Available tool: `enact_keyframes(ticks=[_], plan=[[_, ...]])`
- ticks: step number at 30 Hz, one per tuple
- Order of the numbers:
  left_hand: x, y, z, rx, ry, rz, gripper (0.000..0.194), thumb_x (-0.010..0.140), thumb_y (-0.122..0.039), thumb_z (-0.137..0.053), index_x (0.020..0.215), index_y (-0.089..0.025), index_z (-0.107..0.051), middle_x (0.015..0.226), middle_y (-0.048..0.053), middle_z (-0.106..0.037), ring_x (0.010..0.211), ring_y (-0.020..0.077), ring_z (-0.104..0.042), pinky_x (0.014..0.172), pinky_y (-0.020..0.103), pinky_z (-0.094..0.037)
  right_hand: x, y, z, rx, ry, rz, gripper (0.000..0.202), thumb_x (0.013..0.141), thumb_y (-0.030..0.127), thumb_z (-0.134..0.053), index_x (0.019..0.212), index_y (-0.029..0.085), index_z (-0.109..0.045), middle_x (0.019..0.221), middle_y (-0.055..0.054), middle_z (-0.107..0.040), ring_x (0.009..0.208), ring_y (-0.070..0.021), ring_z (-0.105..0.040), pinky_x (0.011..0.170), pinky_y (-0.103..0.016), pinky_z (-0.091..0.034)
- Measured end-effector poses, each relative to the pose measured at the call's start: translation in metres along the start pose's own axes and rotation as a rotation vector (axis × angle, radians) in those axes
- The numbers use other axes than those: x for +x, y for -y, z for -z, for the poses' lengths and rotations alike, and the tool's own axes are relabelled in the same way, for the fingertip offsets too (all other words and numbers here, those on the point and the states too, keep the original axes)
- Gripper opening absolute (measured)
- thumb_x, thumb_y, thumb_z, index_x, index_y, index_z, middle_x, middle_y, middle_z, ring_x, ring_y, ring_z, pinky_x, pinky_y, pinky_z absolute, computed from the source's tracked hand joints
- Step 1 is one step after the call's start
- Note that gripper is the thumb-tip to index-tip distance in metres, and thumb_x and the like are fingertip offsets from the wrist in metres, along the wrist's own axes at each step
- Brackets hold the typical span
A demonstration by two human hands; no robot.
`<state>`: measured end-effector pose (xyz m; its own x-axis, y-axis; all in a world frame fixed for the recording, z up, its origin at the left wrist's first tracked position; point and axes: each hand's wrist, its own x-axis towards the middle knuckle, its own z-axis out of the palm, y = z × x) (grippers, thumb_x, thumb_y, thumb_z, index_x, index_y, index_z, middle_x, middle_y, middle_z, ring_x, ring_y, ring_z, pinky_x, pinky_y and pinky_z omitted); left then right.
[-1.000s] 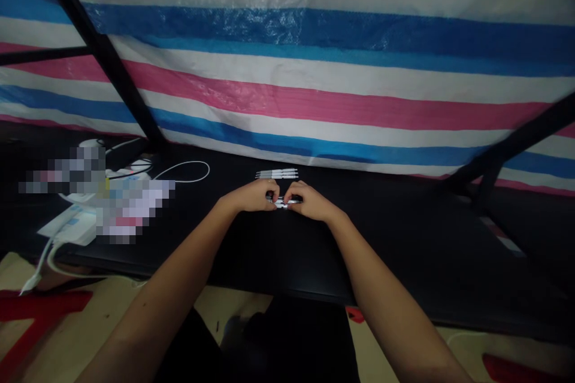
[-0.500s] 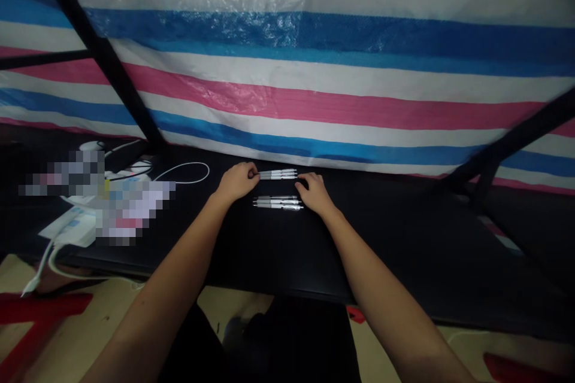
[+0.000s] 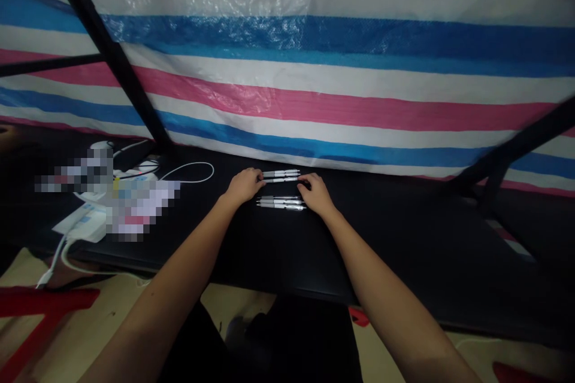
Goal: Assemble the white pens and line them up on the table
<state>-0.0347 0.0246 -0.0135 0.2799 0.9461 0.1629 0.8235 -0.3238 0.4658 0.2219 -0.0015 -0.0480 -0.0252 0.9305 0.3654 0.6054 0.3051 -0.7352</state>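
A striped sheet (image 3: 341, 66) hangs behind the black table (image 3: 404, 245). On it, the left hand (image 3: 246, 184) and right hand (image 3: 315, 192) sit at opposite ends of the far pens (image 3: 282, 174), fingers curled; whether they pinch one, I cannot tell. The near pens (image 3: 281, 206) lie closer in.

One head-worn camera sits behind and above the hands (image 3: 245, 185). It faces forward and down across the surface (image 3: 395, 245).

Between your left hand (image 3: 246, 184) and right hand (image 3: 315, 193), the pens (image 3: 281, 179) look like smooth plastic with shiny ends. Beneath, the tabletop (image 3: 278, 251) looks smooth; beyond hangs glossy, wrinkled plastic sheeting (image 3: 314, 66).
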Motion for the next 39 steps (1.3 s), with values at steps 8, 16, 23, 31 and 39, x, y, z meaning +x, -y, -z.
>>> enact_keyframes(ticks=[8, 16, 23, 31, 39], plan=[[-0.001, -0.008, 0.0, -0.046, -0.094, -0.153, 0.009, 0.091, -0.03, -0.061, 0.092, -0.021, -0.064, 0.095, 0.006, -0.063, 0.087, 0.021, -0.06, 0.076, 0.032, -0.044, 0.005, 0.004, 0.002, 0.553, -0.043, -0.176, 0.036, 0.074, 0.039, -0.07, 0.104, 0.019, -0.069, 0.075, -0.001, -0.061, 0.068, -0.0168, -0.059, 0.065, -0.032, -0.048], [-0.007, -0.026, 0.003, -0.179, -0.132, -0.301, 0.014, 0.095, -0.029, -0.058, 0.104, -0.021, -0.065, 0.092, 0.004, -0.068, 0.078, 0.0176, -0.061, 0.076, 0.031, -0.047, 0.006, 0.008, -0.001, 0.543, 0.041, -0.152, 0.036, 0.078, 0.044, -0.065, 0.103, 0.018, -0.072, 0.07, -0.001, -0.063, 0.064, -0.0154, -0.056, 0.064, -0.031, -0.045], [-0.009, -0.032, -0.001, -0.024, -0.188, -0.32, 0.023, 0.1, -0.027, -0.047, 0.094, -0.019, -0.068, 0.096, 0.007, -0.071, 0.093, 0.0214, -0.065, 0.083, 0.032, -0.047, 0.006, 0.003, -0.005, 0.464, 0.028, -0.108, 0.035, 0.08, 0.045, -0.061, 0.095, 0.017, -0.075, 0.061, 0.001, -0.056, 0.058, -0.0142, -0.049, 0.06, -0.03, -0.039], [-0.013, -0.032, -0.001, -0.115, -0.153, -0.176, 0.023, 0.097, -0.041, -0.056, 0.105, -0.022, -0.065, 0.083, 0.003, -0.07, 0.075, 0.0199, -0.064, 0.068, 0.03, -0.043, 0.007, 0.005, -0.003, 0.568, 0.009, -0.159, 0.031, 0.076, 0.038, -0.066, 0.099, 0.018, -0.076, 0.065, 0.001, -0.06, 0.062, -0.0143, -0.053, 0.065, -0.031, -0.043], [-0.01, -0.03, -0.003, -0.11, -0.155, -0.152, 0.031, 0.101, -0.043, -0.046, 0.095, -0.02, -0.066, 0.093, 0.007, -0.07, 0.082, 0.0207, -0.064, 0.074, 0.032, -0.045, 0.007, 0.003, -0.003, 0.566, 0.004, -0.182, 0.033, 0.074, 0.041, -0.069, 0.098, 0.019, -0.075, 0.067, -0.001, -0.063, 0.064, -0.0162, -0.057, 0.063, -0.031, -0.044]])
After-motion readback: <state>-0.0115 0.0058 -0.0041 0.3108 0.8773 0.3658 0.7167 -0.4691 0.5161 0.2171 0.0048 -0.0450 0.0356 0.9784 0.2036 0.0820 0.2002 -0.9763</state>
